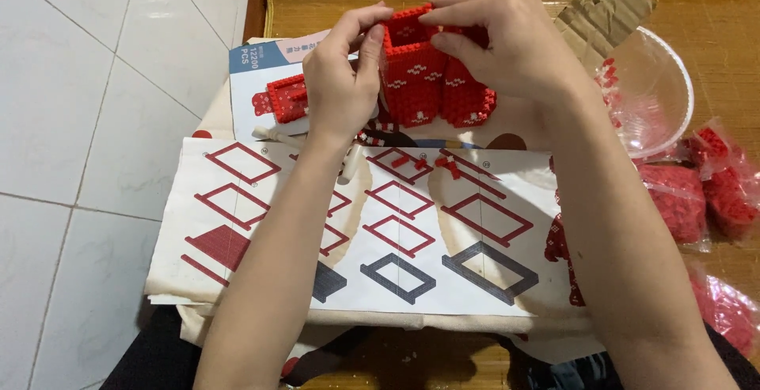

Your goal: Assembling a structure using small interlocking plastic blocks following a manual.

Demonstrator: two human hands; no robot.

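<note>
I hold the red brick model (pixel 427 73) with my left hand (pixel 340 89) and my right hand (pixel 507 49), above the white paper with red and grey shapes (pixel 396 232). Clear bags of red bricks (pixel 697 192) lie right, by the clear bowl (pixel 665 97).

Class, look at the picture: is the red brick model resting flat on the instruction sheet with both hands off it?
No. Both the left hand and right hand grip the red brick model, above the instruction sheet.
</note>
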